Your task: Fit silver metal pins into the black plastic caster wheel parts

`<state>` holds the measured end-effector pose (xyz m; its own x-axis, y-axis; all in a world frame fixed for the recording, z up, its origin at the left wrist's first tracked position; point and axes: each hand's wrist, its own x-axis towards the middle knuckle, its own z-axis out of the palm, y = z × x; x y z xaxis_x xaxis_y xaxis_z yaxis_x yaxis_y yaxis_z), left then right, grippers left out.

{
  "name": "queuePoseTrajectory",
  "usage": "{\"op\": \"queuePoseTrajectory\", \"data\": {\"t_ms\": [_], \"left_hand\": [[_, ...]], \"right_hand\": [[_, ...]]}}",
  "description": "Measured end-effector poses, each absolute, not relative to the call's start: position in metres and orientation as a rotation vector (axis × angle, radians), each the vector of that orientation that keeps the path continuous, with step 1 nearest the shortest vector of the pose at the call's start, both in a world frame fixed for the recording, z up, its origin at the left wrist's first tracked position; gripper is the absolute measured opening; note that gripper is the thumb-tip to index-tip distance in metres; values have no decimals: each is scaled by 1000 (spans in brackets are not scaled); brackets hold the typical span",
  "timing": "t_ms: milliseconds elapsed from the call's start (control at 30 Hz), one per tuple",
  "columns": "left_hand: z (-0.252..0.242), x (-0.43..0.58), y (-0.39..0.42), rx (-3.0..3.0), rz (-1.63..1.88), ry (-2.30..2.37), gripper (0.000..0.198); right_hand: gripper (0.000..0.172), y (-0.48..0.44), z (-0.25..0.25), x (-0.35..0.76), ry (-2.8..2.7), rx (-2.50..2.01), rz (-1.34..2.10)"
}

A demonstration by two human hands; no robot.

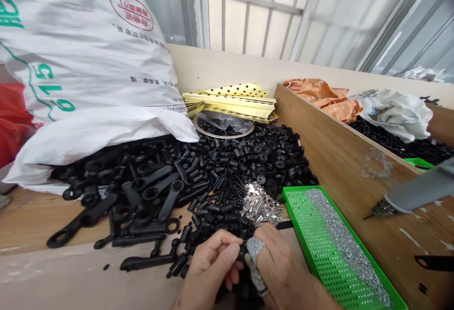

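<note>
White sack [106,64]; black handles [172,199] heaped before it. Your left hand [214,260]: thumb and forefinger pinched at a small black part [242,252] between your hands. Metal clips [261,204], piled just beyond. Your right hand [278,262]: curled beside the part, grip cannot be told. Green tray [301,189] of metal bits [342,236].

Just right of the right hand [280,267] lies one green tray [307,229], with one screwdriver [422,187] farther right. Beyond the left hand [213,267] are one metal bowl [227,137], one large white sack [81,64] and black parts [172,199] too many to count.
</note>
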<state>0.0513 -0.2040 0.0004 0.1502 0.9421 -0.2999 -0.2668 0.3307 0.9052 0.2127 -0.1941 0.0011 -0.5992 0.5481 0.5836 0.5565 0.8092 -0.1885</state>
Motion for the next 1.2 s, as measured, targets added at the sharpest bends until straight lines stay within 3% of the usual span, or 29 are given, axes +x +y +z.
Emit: {"op": "queuePoseTrajectory", "data": {"t_ms": [367, 467, 833, 1100, 1200], "left_hand": [[-12, 41, -205, 1577, 1261, 1035, 13], [-9, 39, -203, 1679, 1309, 976, 13], [5, 37, -200, 1722, 1247, 978, 16], [2, 34, -196, 1787, 1074, 1084, 18], [0, 35, -197, 1808, 1136, 1029, 19]], "right_hand": [[26, -198, -5, 200, -2050, -855, 323], [32, -198, -6, 199, -2005, -845, 423], [33, -201, 6, 209, -2142, -899, 306], [20, -196, 4, 211, -2182, -830, 210], [20, -201, 4, 214, -2175, -862, 338]]}}
